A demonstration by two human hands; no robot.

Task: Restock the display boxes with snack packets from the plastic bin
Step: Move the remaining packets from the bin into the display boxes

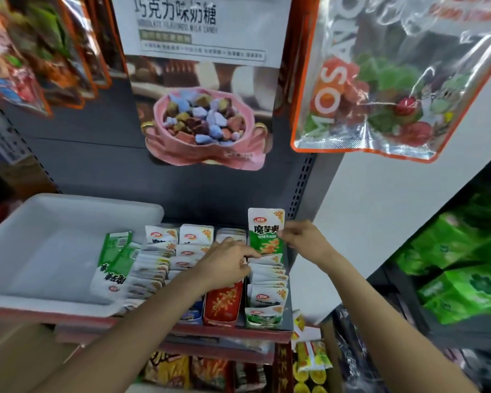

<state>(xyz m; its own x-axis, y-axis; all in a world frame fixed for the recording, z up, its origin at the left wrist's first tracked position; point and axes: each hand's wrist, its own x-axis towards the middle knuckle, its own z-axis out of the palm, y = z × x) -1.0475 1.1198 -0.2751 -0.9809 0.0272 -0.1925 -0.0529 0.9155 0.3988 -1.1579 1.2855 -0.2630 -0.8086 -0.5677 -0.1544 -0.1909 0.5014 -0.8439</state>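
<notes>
While the right hand (302, 239) pinches the right edge of an upright green-and-white snack packet (266, 231) between thumb and fingertips, the left hand (227, 263) reaches in just beside it, fingers curled down over the packets in the display boxes. Left index finger stretches toward the lower edge of the held packet; whether it touches is not clear. Whether the left hand actually grips anything cannot be told, since its fingertips are hidden among the packets.

Held packet stands above the rear end of the rightmost display box (264, 321), the green-fronted one, which lies directly below and between the two hands. White packets are filed upright in it, front to back.

Under the left wrist: a red-fronted display box (223, 306), partly covered by the forearm. Further left of the left hand, two more rows of white packets (165, 251), tightly stacked.

Well left of both hands sits the white plastic bin (54, 251) on the shelf edge. Two green-and-white packets (114, 265) lean over its right rim, touching the nearest row.

Above the hands hang a candy poster (204, 80) and a clear orange-trimmed bag (380, 80). Right of the right forearm, green bags (465, 265) on a neighbouring shelf.
</notes>
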